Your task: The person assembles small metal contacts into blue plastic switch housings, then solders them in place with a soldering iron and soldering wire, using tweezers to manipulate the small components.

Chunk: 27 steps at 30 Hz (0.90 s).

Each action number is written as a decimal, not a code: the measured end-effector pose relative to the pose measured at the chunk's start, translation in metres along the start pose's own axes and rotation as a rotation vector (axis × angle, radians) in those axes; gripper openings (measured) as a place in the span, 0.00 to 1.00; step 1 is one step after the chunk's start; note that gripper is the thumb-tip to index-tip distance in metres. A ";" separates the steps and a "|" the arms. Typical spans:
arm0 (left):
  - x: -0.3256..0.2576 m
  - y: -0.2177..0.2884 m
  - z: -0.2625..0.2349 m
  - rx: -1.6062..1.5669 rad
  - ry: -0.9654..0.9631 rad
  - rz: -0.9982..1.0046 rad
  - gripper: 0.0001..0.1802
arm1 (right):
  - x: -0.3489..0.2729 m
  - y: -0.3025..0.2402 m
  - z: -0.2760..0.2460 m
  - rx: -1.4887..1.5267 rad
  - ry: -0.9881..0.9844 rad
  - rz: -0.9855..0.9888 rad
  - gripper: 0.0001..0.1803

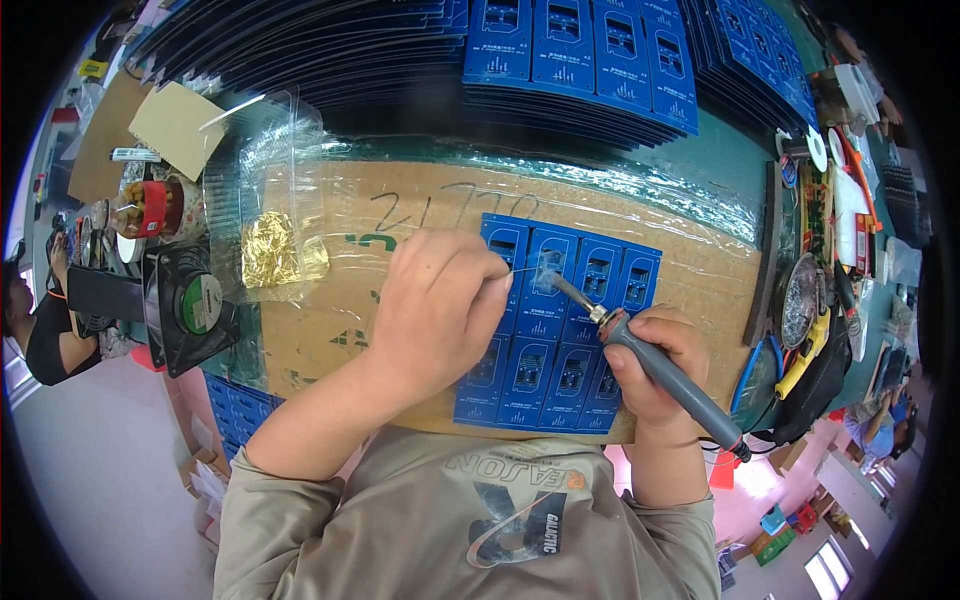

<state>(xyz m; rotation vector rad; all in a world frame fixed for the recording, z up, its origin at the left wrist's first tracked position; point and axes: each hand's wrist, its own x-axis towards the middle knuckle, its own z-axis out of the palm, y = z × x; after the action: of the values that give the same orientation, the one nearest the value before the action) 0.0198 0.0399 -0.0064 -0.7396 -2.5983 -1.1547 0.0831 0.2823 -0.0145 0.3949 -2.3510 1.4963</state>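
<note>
A blue circuit board panel (538, 325), divided into several repeated units, lies flat in front of me. My right hand (655, 362) grips a grey soldering iron (668, 376) like a pen. Its metal tip slants down to the left onto an upper unit of the panel, and a wisp of smoke shows around it. From the left, my left hand (435, 300) pinches a thin solder wire (524, 269), whose end reaches toward the tip. The joint under the tip is too small and hazy to make out. My left hand covers the panel's left edge.
Beneath the panel lies a taped cardboard sheet (330, 190). Stacks of blue panels (580, 95) rise behind it. On the left are a clear tray (285, 160) with gold-coloured pieces, a black fan (190, 305) and a jar (150, 210). A yellow-handled tool (803, 355) lies right.
</note>
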 end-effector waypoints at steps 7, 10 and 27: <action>-0.002 0.001 0.000 -0.023 -0.016 0.004 0.09 | -0.007 0.001 0.000 0.091 0.079 0.047 0.18; -0.005 0.002 0.001 -0.020 -0.039 0.033 0.09 | -0.008 0.002 -0.004 0.010 0.079 0.015 0.17; -0.004 0.004 0.003 -0.008 -0.046 0.043 0.08 | -0.008 0.003 -0.002 0.003 0.067 -0.006 0.16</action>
<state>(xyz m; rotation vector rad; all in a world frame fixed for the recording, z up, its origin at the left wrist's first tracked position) 0.0252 0.0426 -0.0072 -0.8293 -2.6029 -1.1497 0.0891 0.2860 -0.0196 0.3471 -2.2941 1.4873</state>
